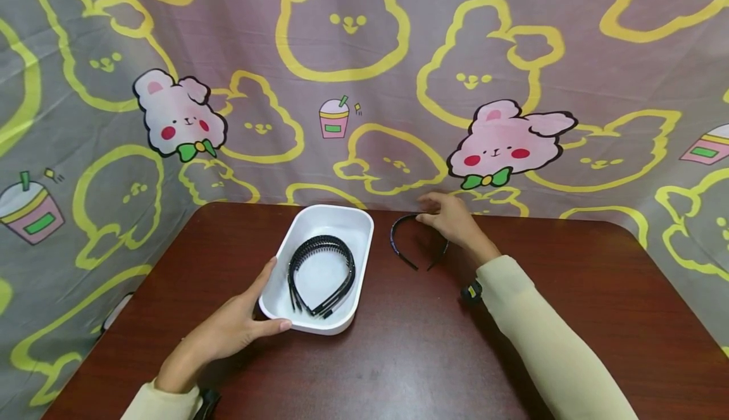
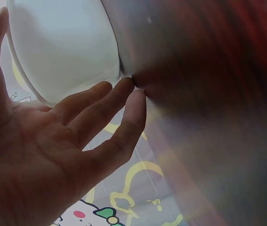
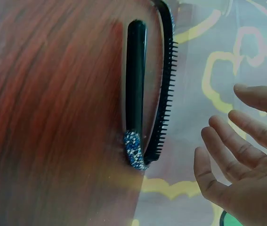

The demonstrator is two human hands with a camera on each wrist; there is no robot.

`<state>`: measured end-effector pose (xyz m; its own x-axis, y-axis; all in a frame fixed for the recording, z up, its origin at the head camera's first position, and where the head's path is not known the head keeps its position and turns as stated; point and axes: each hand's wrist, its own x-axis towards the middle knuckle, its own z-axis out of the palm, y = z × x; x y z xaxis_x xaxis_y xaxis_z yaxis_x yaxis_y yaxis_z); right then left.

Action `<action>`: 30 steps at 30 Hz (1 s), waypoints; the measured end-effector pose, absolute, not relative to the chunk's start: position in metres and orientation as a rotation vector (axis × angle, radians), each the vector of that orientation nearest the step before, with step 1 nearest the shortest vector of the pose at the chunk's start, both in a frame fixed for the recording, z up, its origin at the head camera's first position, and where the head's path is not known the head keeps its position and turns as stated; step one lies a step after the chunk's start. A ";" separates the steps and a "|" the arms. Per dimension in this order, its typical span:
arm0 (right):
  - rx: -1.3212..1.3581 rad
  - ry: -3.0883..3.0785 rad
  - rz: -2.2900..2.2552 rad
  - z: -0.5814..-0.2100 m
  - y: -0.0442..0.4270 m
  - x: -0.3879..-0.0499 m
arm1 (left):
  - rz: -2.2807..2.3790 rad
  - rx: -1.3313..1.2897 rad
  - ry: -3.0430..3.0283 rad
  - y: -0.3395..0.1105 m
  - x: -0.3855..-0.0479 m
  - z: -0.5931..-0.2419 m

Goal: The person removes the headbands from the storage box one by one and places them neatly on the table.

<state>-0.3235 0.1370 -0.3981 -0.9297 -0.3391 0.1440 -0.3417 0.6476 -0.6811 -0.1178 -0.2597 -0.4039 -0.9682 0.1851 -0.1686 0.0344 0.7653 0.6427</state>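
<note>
A white tray [image 1: 326, 219] holds several black toothed headbands [image 1: 350, 269]. My left hand [image 1: 230, 328] grips its near left corner, thumb at the near rim and fingers along the left side; in the left wrist view the fingers of that hand [image 2: 72, 136] rest against the outer wall of the tray [image 2: 67, 47]. To the right of the tray, a single dark headband [image 1: 394, 241] lies on the table. Over its far right part is my right hand [image 1: 452, 221]. The right wrist view shows that hand [image 3: 246, 160] with fingers apart, beside the headband [image 3: 135, 80], which has glitter and teeth.
The brown table [image 1: 398, 357] ends at a patterned curtain [image 1: 387, 104] that hangs behind and on both sides. A dark wrist device [image 1: 471, 291] sits by my right sleeve [image 1: 547, 338], and another dark one [image 1: 207, 403] is by the left sleeve.
</note>
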 end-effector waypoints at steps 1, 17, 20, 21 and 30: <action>0.597 -2.836 1.191 -0.397 0.136 -0.322 | 0.993 0.173 2.738 -0.260 -0.118 -0.404; 0.662 -2.723 1.294 -0.391 0.124 -0.304 | 0.986 0.193 2.759 -0.260 -0.117 -0.404; 0.671 -2.698 1.311 -0.391 0.119 -0.300 | 0.981 0.186 2.754 -0.260 -0.117 -0.404; 0.676 -2.689 1.315 -0.390 0.118 -0.299 | 0.981 0.186 2.753 -0.260 -0.117 -0.404; 0.736 -2.652 1.372 -0.386 0.102 -0.288 | 1.004 0.181 2.752 -0.260 -0.118 -0.405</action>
